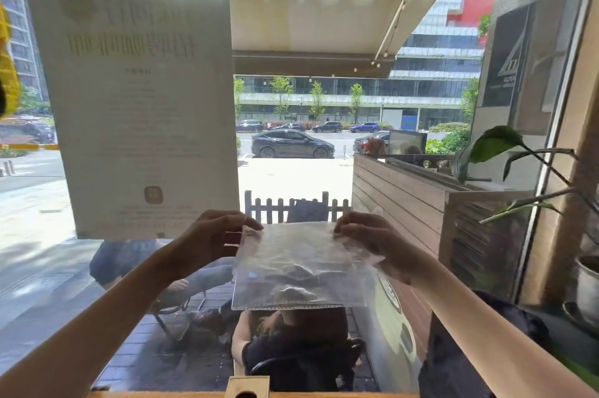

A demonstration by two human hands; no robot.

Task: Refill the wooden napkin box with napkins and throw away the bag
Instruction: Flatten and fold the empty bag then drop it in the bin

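Observation:
A clear plastic bag (pixel 299 268) hangs flat in front of the window, held up at chest height. My left hand (pixel 214 235) pinches its top left corner and my right hand (pixel 369 235) pinches its top right corner. The bag looks empty; no napkins show inside it. At the very bottom edge of the view, the top of the wooden napkin box (pixel 248 386) with a round hole peeks up, directly below the bag. No napkins are visible anywhere.
A large window pane lies just beyond my hands, with a paper poster (pixel 136 105) stuck on its left half. A potted plant (pixel 586 287) stands at the right on a dark ledge. People sit outside below the window. A wooden counter edge (pixel 162 395) runs along the bottom.

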